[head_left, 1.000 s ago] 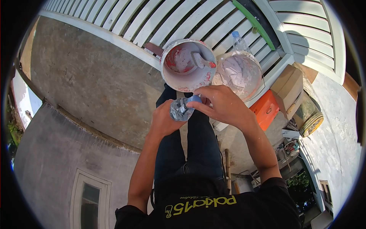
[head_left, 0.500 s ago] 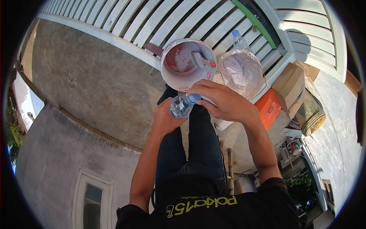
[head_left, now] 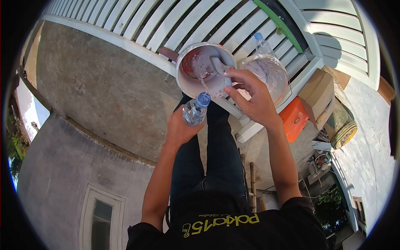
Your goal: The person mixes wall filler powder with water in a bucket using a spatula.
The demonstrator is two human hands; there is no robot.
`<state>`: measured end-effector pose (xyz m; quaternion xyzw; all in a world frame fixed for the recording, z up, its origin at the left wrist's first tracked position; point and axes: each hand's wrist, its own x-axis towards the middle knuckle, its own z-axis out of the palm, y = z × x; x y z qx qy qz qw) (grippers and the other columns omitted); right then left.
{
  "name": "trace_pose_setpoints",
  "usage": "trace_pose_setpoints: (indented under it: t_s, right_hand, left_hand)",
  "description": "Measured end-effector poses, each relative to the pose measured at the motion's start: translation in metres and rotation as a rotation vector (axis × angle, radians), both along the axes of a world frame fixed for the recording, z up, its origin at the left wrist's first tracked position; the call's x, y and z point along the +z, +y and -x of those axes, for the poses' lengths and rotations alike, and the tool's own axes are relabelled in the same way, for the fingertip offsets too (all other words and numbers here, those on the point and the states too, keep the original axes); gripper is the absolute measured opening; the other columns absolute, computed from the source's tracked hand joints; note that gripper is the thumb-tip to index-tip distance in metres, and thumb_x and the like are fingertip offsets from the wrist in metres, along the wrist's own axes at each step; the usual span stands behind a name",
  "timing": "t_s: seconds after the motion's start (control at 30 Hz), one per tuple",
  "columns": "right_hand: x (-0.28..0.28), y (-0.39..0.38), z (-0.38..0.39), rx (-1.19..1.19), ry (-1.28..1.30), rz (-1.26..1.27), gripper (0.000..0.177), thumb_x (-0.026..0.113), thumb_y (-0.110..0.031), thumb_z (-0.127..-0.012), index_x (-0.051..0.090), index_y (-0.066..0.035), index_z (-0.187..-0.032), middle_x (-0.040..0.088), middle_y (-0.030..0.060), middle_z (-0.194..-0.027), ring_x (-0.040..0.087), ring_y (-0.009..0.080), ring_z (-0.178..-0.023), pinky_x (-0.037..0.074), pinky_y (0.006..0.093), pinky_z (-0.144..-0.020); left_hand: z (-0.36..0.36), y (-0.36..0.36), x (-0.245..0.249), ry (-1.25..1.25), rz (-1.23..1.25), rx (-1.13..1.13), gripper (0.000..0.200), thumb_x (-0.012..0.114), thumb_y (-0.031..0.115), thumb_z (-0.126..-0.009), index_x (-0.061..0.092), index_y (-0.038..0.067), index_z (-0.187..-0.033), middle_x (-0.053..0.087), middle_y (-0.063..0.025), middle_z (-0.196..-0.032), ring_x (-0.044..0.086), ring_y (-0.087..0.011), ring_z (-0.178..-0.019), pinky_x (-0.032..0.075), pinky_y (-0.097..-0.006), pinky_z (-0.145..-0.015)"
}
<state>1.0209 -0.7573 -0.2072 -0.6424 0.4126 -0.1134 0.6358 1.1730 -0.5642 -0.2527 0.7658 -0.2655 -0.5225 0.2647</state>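
Observation:
My left hand (head_left: pixel 180 127) is wrapped round a clear plastic bottle (head_left: pixel 194 112) with a blue neck, tilted towards a paint-smeared white bucket (head_left: pixel 183 79). A thin stream of water (head_left: pixel 203 78) shows over the bucket's inside, just beyond the bottle mouth. Above the bucket's right rim, my right hand (head_left: pixel 252 93) has its thumb and fingers bent round a small pale blue-grey piece, which looks like the bottle cap (head_left: pixel 227 81). Inside the bucket leans a flat-ended tool (head_left: pixel 216 65), a brush or scraper, its handle partly behind my fingers.
A second bucket (head_left: pixel 283 77) with pale, lumpy contents stands to the right, beside another plastic bottle (head_left: pixel 261 43). White slats (head_left: pixel 137 25) run behind them. An orange box (head_left: pixel 295 118) and a cardboard box (head_left: pixel 315 93) are farther right. Concrete floor (head_left: pixel 96 79) lies left.
My right hand has moved from the bottle top up and right, to the bucket rim. The bottle top has tipped left and towards the bucket, and water now comes out.

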Motion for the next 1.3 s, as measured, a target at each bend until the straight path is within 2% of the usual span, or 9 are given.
trace_pose_setpoints:
  t_s: [0.1,0.2,0.5,0.9,1.0,1.3]
  right_hand:
    - [-0.010,0.005,0.025,-0.236,-0.021,-0.076,0.028,0.069,-0.006,-0.094,0.062,-0.001,-0.121,0.065,0.0106,-0.116,0.065,0.0182,-0.104,0.053,0.0325,-0.093]
    - [-0.014,0.014,0.045,-0.344,0.030,-0.086,0.032,0.068,-0.005,-0.095,0.058,0.001,-0.125,0.065,0.0104,-0.119,0.064,0.0174,-0.108,0.052,0.0325,-0.094]
    - [-0.014,0.037,0.058,-0.422,0.023,-0.139,0.033,0.068,-0.004,-0.095,0.057,0.000,-0.126,0.065,0.0112,-0.119,0.063,0.0183,-0.112,0.051,0.0327,-0.097]
    - [0.005,0.034,0.048,-0.310,0.026,-0.173,0.037,0.070,-0.001,-0.092,0.060,0.002,-0.127,0.063,0.0136,-0.121,0.063,0.0207,-0.115,0.054,0.0357,-0.101]
    - [0.015,0.033,0.043,-0.255,0.047,-0.240,0.035,0.071,-0.003,-0.091,0.062,0.003,-0.125,0.063,0.0139,-0.121,0.064,0.0209,-0.113,0.056,0.0353,-0.099]
    - [0.014,0.037,0.042,-0.154,0.104,-0.177,0.035,0.073,-0.008,-0.090,0.065,0.002,-0.123,0.066,0.0137,-0.117,0.070,0.0210,-0.101,0.058,0.0322,-0.087]
  left_hand:
    - [0.000,-0.002,0.000,-0.007,-0.021,0.016,0.044,0.083,0.017,-0.066,0.065,0.001,-0.103,0.073,-0.0166,-0.094,0.072,-0.0343,-0.091,0.055,-0.0419,-0.080]
    - [0.000,-0.003,0.000,0.003,-0.041,0.029,0.044,0.083,0.018,-0.066,0.066,0.001,-0.103,0.073,-0.0161,-0.094,0.072,-0.0336,-0.092,0.055,-0.0415,-0.080]
    - [0.006,-0.001,-0.004,-0.016,-0.010,0.044,0.043,0.083,0.018,-0.066,0.066,0.001,-0.102,0.073,-0.0156,-0.094,0.072,-0.0326,-0.091,0.054,-0.0411,-0.081]
    - [0.013,0.014,-0.012,-0.029,-0.012,0.023,0.045,0.084,0.017,-0.065,0.064,0.003,-0.103,0.071,-0.0160,-0.096,0.070,-0.0353,-0.093,0.054,-0.0424,-0.082]
    - [0.014,0.014,-0.010,-0.036,-0.019,0.021,0.045,0.084,0.017,-0.065,0.064,0.003,-0.103,0.071,-0.0159,-0.096,0.070,-0.0351,-0.093,0.054,-0.0422,-0.082]
    - [0.014,0.008,-0.004,-0.048,-0.041,0.019,0.044,0.084,0.018,-0.064,0.064,0.002,-0.100,0.072,-0.0162,-0.093,0.070,-0.0354,-0.091,0.054,-0.0430,-0.080]
